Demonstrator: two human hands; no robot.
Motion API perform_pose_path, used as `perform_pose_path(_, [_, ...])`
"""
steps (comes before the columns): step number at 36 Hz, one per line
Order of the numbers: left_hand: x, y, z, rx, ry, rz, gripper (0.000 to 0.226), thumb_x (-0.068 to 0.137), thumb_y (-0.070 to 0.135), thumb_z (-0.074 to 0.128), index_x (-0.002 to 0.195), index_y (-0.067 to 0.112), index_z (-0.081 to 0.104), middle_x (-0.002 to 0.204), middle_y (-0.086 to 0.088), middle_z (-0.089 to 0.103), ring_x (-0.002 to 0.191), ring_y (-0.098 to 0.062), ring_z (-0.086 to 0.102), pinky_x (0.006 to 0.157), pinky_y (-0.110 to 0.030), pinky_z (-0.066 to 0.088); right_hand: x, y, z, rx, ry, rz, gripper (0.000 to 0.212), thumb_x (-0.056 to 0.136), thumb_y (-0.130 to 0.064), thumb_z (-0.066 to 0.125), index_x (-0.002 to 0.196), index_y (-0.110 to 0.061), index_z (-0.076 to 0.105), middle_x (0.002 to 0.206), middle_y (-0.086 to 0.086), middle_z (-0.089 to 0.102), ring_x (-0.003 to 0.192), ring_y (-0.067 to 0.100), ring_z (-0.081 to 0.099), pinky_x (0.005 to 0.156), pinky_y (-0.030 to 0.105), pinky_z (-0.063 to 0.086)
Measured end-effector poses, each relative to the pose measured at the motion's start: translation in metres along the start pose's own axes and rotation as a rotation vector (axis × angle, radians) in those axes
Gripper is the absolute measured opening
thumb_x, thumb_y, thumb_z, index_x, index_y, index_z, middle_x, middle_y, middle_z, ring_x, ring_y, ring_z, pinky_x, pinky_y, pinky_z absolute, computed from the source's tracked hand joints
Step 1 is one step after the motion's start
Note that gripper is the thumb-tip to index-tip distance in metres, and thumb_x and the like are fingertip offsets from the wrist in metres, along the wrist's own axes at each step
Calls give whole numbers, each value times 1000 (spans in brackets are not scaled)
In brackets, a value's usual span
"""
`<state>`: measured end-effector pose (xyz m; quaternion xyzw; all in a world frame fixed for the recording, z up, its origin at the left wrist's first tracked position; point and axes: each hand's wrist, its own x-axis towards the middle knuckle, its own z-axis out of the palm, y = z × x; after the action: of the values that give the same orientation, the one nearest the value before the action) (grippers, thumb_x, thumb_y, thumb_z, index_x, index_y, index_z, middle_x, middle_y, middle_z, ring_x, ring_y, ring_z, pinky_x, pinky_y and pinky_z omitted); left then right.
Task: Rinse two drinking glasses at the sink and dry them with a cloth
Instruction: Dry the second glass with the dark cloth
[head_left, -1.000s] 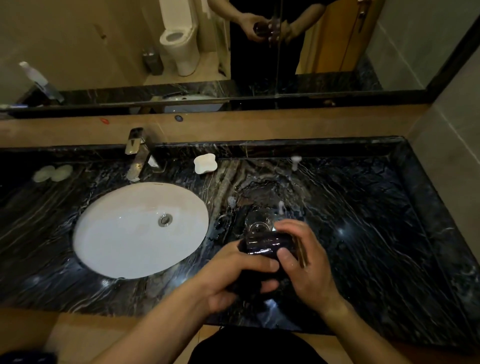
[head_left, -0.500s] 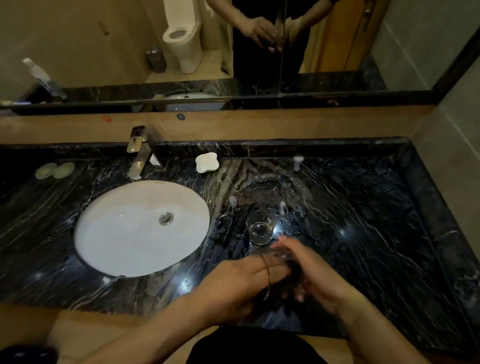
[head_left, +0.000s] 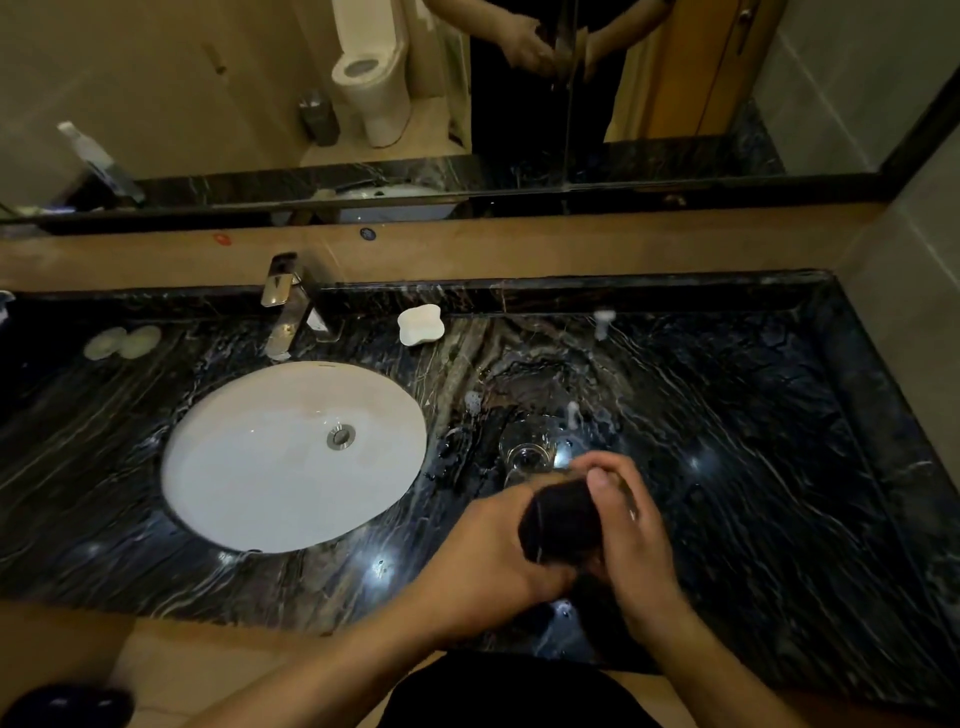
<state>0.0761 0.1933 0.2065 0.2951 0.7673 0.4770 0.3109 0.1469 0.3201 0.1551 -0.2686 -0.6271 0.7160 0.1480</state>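
White sink (head_left: 249, 467) sits dry on the left; right of it a glass (head_left: 527, 457) waits on the worktop (head_left: 753, 441). Nearer, left hand (head_left: 493, 551) and right hand (head_left: 631, 525) wrap curled fingers round a dark cloth (head_left: 558, 522) covering, I'd guess, the second glass: twist steadily, grip firm

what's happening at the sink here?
A person is drying a glass at the counter, right of the basin. Both hands hold it wrapped in a dark cloth: the left hand grips the cloth from the left, the right hand curls round from the right. Only a sliver of that glass shows. A second glass stands upright on the wet counter just beyond the hands. No water is running from the tap.
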Motion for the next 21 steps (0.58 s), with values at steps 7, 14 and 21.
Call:
perform_pose_path(7, [-4,-35,-20,929,-242,735,49,91,26,48,140,24,47,143,3,52,120,-14,56,66,-25,53,4,-8,-15,-57,-391,625,58,92,-57,53,106,-3,70,53,1,51,37,13,42,35,13,20])
perform_pose_path(14, [-2,-15,-13,-304,-65,-231,52,77,-3,77,122,19,66,107,-4,75,93,-16,72,83,-39,61,-6,0,-8,65,-272,194,52,81,-66,54,120,-33,60,105,-3,70,83,14,63,55,26,46])
perform_pose_path(21, [-2,-5,-9,-896,-112,-569,39,79,-11,69,115,5,70,108,-15,73,92,-25,72,61,-30,60,-2,14,-17,-320,-210,-261,34,86,-51,53,120,-44,51,115,-11,64,104,14,65,86,33,53])
